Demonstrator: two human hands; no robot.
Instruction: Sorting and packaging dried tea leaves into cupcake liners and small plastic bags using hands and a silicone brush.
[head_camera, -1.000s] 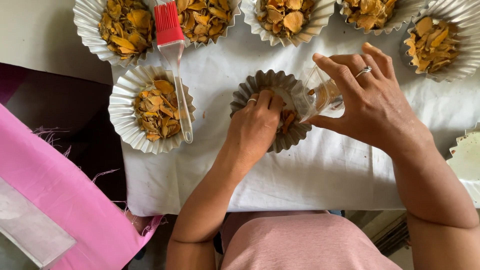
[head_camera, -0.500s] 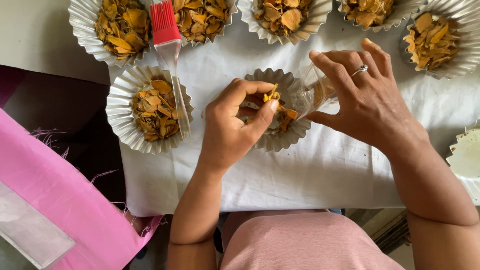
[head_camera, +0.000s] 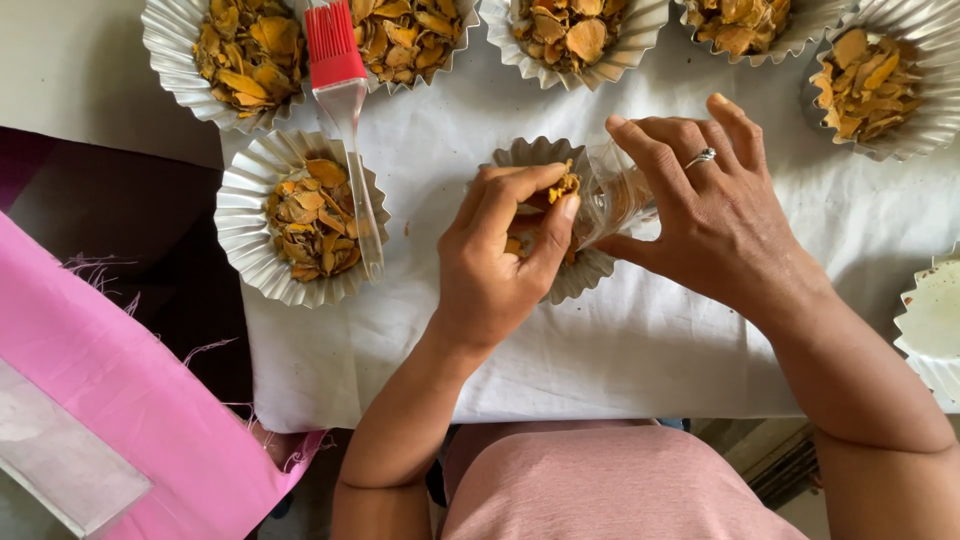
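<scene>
My left hand (head_camera: 500, 255) hovers over a fluted foil cup (head_camera: 580, 275) in the middle of the white cloth (head_camera: 620, 350), pinching a few orange-yellow dried slices (head_camera: 565, 185) between thumb and fingers. My right hand (head_camera: 715, 215), with a ring on one finger, grips a small clear glass jar (head_camera: 615, 195) tilted toward that cup, its mouth close to my left fingers. Most of the cup's contents are hidden under my left hand.
A filled foil cup (head_camera: 250, 255) sits to the left, with a silicone brush (head_camera: 340, 90), red head and clear handle, lying across it. Several more filled foil cups (head_camera: 870, 85) line the far edge. Pink fabric (head_camera: 120, 400) lies at the lower left; an empty white cup (head_camera: 930, 320) at the right.
My left hand has lifted out of the middle cup and now pinches slices at the jar's mouth. The jar has tilted slightly further toward the cup.
</scene>
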